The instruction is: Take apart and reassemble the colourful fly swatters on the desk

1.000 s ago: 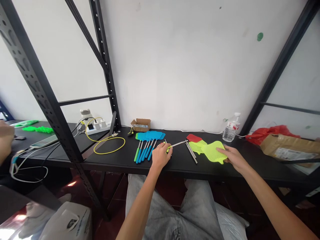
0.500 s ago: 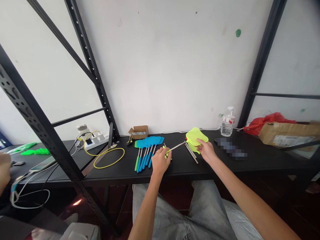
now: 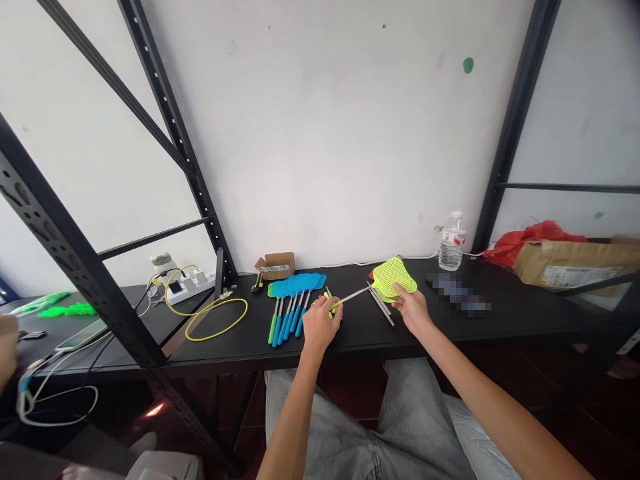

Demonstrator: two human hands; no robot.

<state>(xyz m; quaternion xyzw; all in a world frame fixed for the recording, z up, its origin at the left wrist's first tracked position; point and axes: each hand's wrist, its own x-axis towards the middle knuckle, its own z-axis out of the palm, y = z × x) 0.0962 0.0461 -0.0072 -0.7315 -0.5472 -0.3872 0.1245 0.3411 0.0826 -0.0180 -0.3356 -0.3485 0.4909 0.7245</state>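
Observation:
My left hand (image 3: pixel 321 323) is closed round the yellow-green handle end of a fly swatter, whose thin metal rod points right. That rod meets the neck of a yellow-green perforated swatter head (image 3: pixel 391 277). The lower right edge of the head is pinched by my right hand (image 3: pixel 414 309). Beneath the head lie a few loose metal rods (image 3: pixel 384 309), and a bit of something red (image 3: pixel 371 274) shows at its left. To the left of my hands, several blue fly swatters (image 3: pixel 295 313) lie fanned in a row, with one green swatter (image 3: pixel 273 324) at the end.
A small open cardboard box (image 3: pixel 276 267) and a water bottle (image 3: pixel 453 243) stand near the wall. A yellow cable (image 3: pixel 245 313) loops at left beside a power strip (image 3: pixel 187 290). At right lie a blurred dark object (image 3: pixel 457 293) and a carton (image 3: pixel 570 267). Another person's hand (image 3: pixel 6 347) shows at far left.
The swatter head has turned and tilted slightly between my hands, lining up more with the rod. My right hand has moved down a little. The view has shifted slightly.

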